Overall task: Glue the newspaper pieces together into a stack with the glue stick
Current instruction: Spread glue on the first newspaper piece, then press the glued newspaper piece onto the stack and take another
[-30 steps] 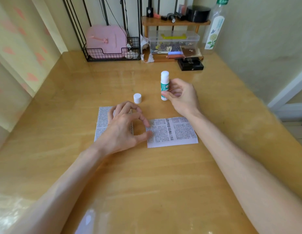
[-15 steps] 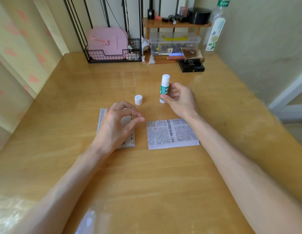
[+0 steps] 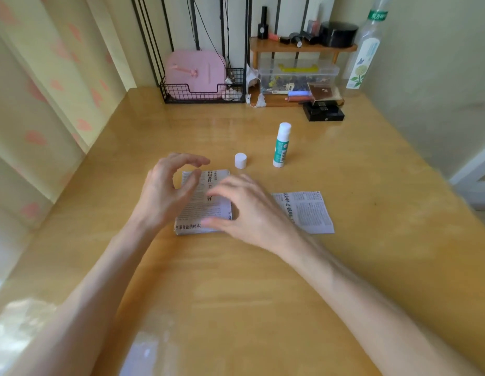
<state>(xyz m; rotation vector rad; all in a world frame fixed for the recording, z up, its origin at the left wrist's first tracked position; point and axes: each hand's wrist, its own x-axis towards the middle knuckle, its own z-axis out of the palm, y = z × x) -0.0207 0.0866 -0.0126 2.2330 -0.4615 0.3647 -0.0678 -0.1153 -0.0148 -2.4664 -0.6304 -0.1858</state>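
Wooden desk (image 3: 235, 283), papers near centre. Risk: the top sheet may set crooked if either hand drags it sideways, and the uncapped glue stick (image 3: 281, 145), upright beside its cap (image 3: 240, 160), could be toppled by a reach. Left hand (image 3: 165, 191): fingers loosely arched, thumb on the newspaper stack (image 3: 206, 180), gripping nothing. Right hand (image 3: 252, 210): blurred, fingers spread, tips on the stack's near edge. A loose newspaper piece (image 3: 309, 213) lies flat just right.

The left forearm (image 3: 100, 280) and right forearm (image 3: 357, 294) reach forward, converging. The left hand (image 3: 165, 194) arches in a loose C, thumb and fingers apart. Just beside it, the blurred right hand (image 3: 252, 210) lies palm down, fingers spread toward the left thumb.
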